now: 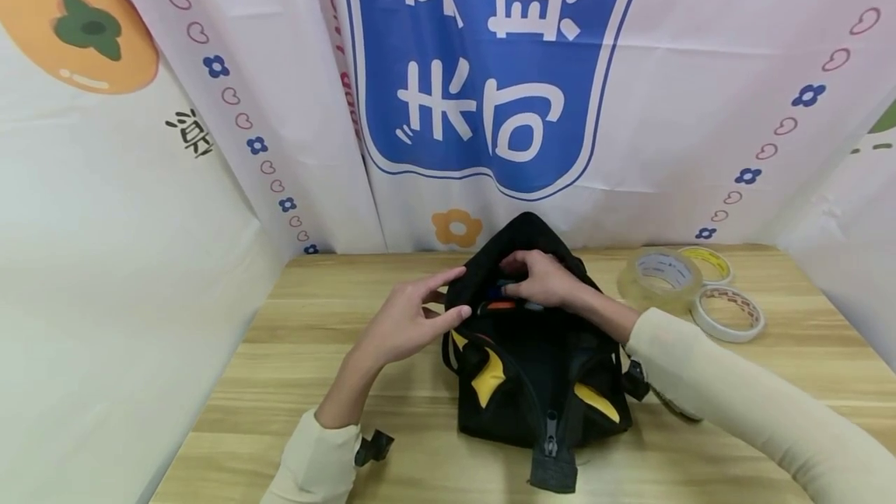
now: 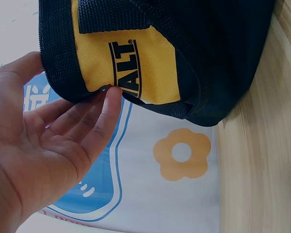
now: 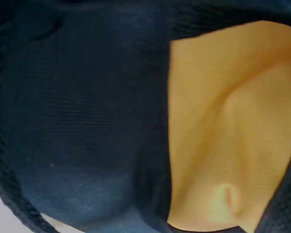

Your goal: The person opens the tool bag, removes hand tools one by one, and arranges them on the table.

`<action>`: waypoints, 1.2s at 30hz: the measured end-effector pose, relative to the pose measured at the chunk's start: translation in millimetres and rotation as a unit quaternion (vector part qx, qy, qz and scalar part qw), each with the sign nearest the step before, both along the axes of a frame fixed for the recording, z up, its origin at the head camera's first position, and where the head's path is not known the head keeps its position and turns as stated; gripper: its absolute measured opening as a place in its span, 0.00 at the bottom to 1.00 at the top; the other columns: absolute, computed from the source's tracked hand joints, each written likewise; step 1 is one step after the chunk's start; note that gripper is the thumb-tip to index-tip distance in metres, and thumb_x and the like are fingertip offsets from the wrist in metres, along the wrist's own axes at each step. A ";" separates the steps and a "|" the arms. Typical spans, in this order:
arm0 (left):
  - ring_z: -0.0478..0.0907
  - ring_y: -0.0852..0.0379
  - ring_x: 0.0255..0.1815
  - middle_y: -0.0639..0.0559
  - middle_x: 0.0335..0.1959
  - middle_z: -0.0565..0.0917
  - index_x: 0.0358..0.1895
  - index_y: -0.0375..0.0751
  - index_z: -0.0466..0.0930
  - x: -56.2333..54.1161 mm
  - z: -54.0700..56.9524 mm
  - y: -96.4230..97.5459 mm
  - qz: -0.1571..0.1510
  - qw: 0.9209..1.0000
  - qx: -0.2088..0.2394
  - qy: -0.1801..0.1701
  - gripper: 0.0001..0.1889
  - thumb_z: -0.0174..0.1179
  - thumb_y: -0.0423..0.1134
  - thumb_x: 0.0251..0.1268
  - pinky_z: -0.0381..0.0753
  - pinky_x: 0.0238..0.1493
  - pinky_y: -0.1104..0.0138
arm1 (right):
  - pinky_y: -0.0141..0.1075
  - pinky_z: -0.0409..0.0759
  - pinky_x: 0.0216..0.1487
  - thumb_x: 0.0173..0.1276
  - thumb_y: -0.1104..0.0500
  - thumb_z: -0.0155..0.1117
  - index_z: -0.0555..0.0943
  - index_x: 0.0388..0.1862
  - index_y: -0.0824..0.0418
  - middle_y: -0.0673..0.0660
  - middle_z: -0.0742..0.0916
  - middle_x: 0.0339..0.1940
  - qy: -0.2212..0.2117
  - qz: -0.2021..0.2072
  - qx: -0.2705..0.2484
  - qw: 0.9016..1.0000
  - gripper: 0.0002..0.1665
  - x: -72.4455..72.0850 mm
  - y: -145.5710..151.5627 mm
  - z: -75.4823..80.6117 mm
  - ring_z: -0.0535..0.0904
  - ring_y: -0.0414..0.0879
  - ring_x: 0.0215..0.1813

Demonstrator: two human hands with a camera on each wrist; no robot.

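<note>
Left hand (image 1: 406, 321) parts thumb from fingers; right hand (image 1: 546, 278) curves its fingers.

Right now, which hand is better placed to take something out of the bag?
Probably the right: the right hand is inside the open bag, while the left hand holds its rim.

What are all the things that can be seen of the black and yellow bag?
The bag is black with yellow panels, seemingly woven fabric; one panel bears dark lettering, with "ALT" readable. It sits on the wood-grained table, its top open and its far side raised. A zip end with its puller sticks out at the near side. The left hand touches the bag's left edge, while the right hand reaches inside.
</note>
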State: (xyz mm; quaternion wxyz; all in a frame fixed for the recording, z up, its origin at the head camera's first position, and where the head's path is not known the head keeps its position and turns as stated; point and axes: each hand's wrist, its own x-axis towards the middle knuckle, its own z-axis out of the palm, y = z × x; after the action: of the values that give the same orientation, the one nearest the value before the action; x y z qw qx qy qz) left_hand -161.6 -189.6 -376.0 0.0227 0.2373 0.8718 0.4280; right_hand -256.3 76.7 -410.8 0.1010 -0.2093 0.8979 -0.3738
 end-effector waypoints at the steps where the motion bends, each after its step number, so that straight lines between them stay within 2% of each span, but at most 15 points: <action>1: 0.88 0.44 0.61 0.44 0.78 0.77 0.80 0.46 0.73 0.0 0.1 0.0 0.000 1.000 -0.001 0.000 0.32 0.68 0.46 0.76 0.93 0.52 0.64 | 0.56 0.80 0.72 0.73 0.58 0.71 0.81 0.68 0.66 0.66 0.86 0.66 0.005 -0.001 0.006 1.000 0.27 -0.1 -0.8 -2.3 0.82 0.61 0.69; 12: 0.88 0.44 0.61 0.44 0.77 0.78 0.79 0.46 0.74 1.0 0.4 0.3 0.001 1.000 -0.004 0.000 0.32 0.68 0.46 0.76 0.93 0.52 0.63 | 0.56 0.80 0.72 0.67 0.62 0.76 0.83 0.67 0.68 0.66 0.87 0.66 0.041 0.020 0.050 0.998 0.29 0.4 -5.9 -18.3 0.82 0.62 0.69; 19: 0.88 0.44 0.60 0.44 0.77 0.77 0.79 0.46 0.74 1.4 0.9 0.2 0.004 1.000 -0.004 0.000 0.32 0.68 0.46 0.75 0.93 0.52 0.63 | 0.52 0.85 0.61 0.61 0.70 0.76 0.85 0.62 0.66 0.64 0.88 0.61 0.049 0.013 0.049 0.997 0.28 -0.8 -7.1 -19.9 0.86 0.57 0.56; 23: 0.89 0.44 0.60 0.44 0.77 0.78 0.79 0.46 0.74 1.3 1.9 -0.1 0.006 1.000 -0.004 0.003 0.32 0.68 0.45 0.75 0.93 0.51 0.63 | 0.48 0.85 0.56 0.59 0.70 0.75 0.87 0.60 0.63 0.61 0.89 0.58 0.053 0.019 0.065 0.996 0.28 -0.6 -6.4 -19.9 0.85 0.52 0.51; 27: 0.89 0.44 0.60 0.43 0.76 0.79 0.79 0.46 0.74 1.4 2.5 0.1 0.007 1.000 -0.005 0.000 0.32 0.68 0.45 0.75 0.93 0.51 0.64 | 0.46 0.85 0.53 0.60 0.69 0.75 0.88 0.60 0.61 0.59 0.91 0.53 0.047 0.023 0.066 0.996 0.26 3.9 -4.9 -17.6 0.85 0.49 0.48; 30: 0.88 0.44 0.60 0.43 0.76 0.79 0.79 0.47 0.74 1.6 1.7 0.5 0.007 1.000 -0.006 -0.002 0.32 0.68 0.46 0.75 0.92 0.52 0.64 | 0.46 0.86 0.54 0.63 0.67 0.75 0.88 0.59 0.60 0.57 0.91 0.53 0.044 0.023 0.056 0.997 0.24 10.3 -3.1 -13.2 0.86 0.49 0.50; 36: 0.88 0.43 0.61 0.44 0.77 0.78 0.79 0.47 0.74 1.5 1.2 0.4 0.006 1.000 -0.003 -0.001 0.32 0.68 0.45 0.75 0.92 0.53 0.63 | 0.48 0.88 0.57 0.65 0.65 0.75 0.89 0.58 0.59 0.59 0.91 0.58 0.064 0.017 0.027 0.997 0.21 25.5 3.4 9.0 0.88 0.51 0.53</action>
State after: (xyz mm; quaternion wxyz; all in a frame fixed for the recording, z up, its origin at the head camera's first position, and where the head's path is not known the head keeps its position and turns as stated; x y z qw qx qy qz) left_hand -160.1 -189.1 -374.8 0.0219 0.2314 0.8744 0.4260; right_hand -230.9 80.1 -401.8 0.0548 -0.2453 0.9086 -0.3337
